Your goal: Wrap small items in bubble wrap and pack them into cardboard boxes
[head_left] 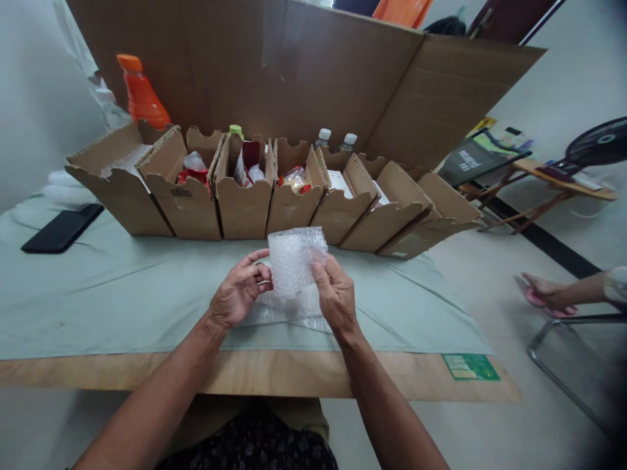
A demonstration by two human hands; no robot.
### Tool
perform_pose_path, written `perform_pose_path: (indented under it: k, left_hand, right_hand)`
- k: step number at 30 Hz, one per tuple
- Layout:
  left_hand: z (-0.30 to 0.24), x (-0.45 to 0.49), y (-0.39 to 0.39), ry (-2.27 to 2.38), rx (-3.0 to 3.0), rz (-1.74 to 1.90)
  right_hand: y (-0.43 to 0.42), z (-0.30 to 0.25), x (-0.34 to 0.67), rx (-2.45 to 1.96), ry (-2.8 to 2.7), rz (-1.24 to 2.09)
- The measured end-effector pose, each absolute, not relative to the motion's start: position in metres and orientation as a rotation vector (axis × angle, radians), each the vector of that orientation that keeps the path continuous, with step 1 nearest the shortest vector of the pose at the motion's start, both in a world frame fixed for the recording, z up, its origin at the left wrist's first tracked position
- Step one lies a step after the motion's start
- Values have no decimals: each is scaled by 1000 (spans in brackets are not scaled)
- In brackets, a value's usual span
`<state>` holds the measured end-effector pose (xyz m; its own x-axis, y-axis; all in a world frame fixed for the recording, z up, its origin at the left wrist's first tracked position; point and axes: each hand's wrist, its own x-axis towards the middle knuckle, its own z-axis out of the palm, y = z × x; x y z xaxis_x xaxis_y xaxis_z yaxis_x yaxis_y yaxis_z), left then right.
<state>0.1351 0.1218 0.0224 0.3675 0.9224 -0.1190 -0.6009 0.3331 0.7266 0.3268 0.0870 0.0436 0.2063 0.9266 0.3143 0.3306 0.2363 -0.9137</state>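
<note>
Bubble wrap, clear folded plastic, raised over pale-green cloth; pinched in right hand, thumb in front; left hand half-curled at left edge, grip unclear. Close beyond, barring far side: row of open brown cardboard bins. Far left: flat black device.

Bubble wrap piece: clear, squarish, raised; pinched in the right hand, left edge at the left hand.
Lower bubble wrap: clear, below and between both hands.

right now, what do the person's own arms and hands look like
The left hand and right hand are ungloved. The forearms are bare where visible, with no watch or bracelet showing. A black garment with pale print shows between them.
</note>
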Motion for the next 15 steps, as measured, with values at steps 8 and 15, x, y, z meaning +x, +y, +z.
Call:
perform_pose_path:
  k: [8,15]
  left_hand:
    - [21,126,130,733,729,1315]
    - [16,125,130,699,677,1074]
  right_hand:
    - [94,99,326,-1227,-1398,567]
    - [121,159,293,-1048,-1484,645]
